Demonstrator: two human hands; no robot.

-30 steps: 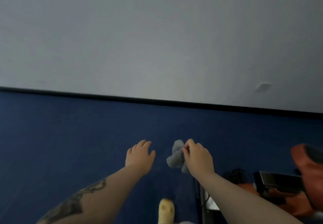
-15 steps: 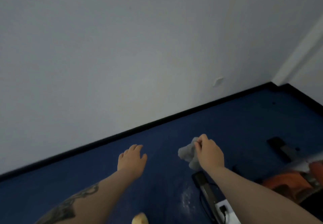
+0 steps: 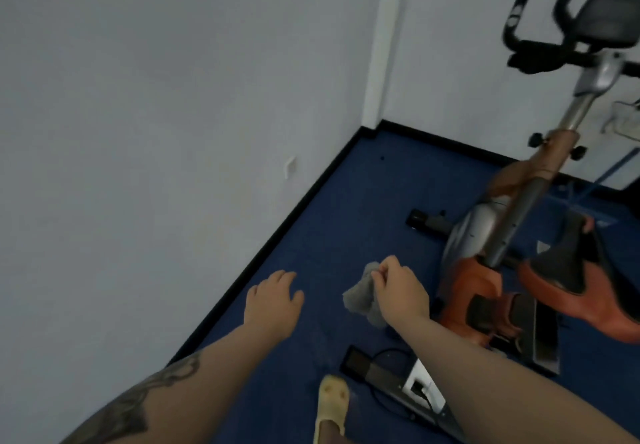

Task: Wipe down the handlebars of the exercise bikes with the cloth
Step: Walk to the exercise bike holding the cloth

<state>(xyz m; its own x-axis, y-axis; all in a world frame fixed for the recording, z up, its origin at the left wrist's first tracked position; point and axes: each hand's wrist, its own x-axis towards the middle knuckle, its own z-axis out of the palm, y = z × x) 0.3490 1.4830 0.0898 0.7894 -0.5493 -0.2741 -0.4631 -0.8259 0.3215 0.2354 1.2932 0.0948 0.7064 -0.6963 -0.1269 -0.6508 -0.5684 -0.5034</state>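
My right hand [image 3: 401, 291] grips a crumpled grey cloth [image 3: 362, 294] in front of me, above the blue floor. My left hand [image 3: 273, 301] hangs beside it, fingers relaxed and holding nothing. An orange and silver exercise bike [image 3: 485, 236] stands to the right. Its black handlebars [image 3: 530, 38] and dark console [image 3: 609, 24] rise at the top right, well above and to the right of both hands. Its orange and black saddle [image 3: 571, 281] sits low at the right edge.
A white wall [image 3: 156, 114] runs along the left and meets another wall at a corner [image 3: 374, 125] with black skirting. The bike's base bar [image 3: 391, 378] and a black cable lie on the floor near my yellow shoe [image 3: 332, 398].
The view has swung to the right, bringing the corner and the whole exercise bike into sight. Both hands keep the same pose, the right one still gripping the cloth.
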